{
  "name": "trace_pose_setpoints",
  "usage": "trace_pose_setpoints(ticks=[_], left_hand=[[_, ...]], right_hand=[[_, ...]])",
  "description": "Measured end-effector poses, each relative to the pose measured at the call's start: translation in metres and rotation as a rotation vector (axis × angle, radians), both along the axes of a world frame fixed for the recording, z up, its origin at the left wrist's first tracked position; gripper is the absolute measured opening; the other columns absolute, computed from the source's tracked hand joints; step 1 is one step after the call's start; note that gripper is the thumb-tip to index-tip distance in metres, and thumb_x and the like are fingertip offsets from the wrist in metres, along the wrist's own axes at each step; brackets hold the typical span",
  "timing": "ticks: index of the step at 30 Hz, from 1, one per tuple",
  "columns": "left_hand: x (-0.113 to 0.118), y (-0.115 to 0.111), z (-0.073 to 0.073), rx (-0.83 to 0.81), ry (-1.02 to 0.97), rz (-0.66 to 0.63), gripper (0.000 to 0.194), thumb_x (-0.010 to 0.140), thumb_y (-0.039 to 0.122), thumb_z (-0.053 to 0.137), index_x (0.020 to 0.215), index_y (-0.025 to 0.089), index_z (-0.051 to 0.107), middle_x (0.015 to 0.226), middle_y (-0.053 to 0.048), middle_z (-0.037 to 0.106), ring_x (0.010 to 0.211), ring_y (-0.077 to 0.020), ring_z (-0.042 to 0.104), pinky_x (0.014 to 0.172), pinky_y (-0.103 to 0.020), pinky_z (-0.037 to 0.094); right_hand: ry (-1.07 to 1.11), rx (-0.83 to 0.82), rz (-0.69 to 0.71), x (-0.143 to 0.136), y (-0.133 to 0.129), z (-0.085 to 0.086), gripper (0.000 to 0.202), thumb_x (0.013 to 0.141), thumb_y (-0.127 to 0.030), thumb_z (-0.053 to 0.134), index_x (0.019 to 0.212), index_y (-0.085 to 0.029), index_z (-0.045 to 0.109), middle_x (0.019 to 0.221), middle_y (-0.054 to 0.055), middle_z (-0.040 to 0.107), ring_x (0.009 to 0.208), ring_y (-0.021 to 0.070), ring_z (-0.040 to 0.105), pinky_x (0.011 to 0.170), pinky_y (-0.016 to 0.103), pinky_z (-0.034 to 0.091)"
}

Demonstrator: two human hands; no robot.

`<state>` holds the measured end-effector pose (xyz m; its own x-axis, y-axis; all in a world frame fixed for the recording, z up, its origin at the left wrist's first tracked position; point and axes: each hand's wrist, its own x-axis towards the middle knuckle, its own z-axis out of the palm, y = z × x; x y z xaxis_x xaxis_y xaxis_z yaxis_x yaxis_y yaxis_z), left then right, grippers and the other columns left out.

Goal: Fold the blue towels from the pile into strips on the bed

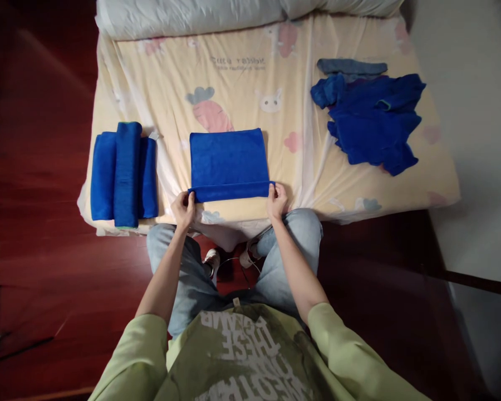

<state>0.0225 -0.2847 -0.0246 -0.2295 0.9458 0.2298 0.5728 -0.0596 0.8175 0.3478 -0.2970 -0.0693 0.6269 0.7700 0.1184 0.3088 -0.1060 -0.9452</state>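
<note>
"Printed yellow sheet (171, 83) lay underneath. Blue cloth (229, 157)?"

"Dead centre, near edge folded up. Left hand (183, 208) pinched its eight-o'clock end, right hand (278, 200) its four; both closed on fabric."

"Others?"

"Rolled cloths (127, 172) sat at nine, crumpled heap (371, 125) at two."

Bed's (171, 72) got a carrot-print cover (242, 106), with blue cloth rolls (127, 172) at frame left, a partly folded blue cloth (229, 159) mid-frame, a messy blue pile (371, 128) upper right, plus whitish bedding (192, 16) up top.
</note>
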Motion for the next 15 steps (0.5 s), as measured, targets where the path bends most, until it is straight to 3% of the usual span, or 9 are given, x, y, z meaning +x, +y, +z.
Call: trace_pose_setpoints(ticks=[15], left_hand=[[0.003,0.002,-0.004,0.034,0.079,0.018,0.034,0.102,0.047,0.054,0.091,0.018,0.07,0.078,-0.004,0.068,0.069,-0.0161,0.06,0.068,-0.028,0.048]], right_hand=[[-0.077,-0.028,-0.05,-0.011,0.0,0.013,0.051,0.099,-0.06,0.052,0.107,-0.014,0.072,0.092,0.012,0.075,0.085,0.0206,0.071,0.085,0.033,0.059]])
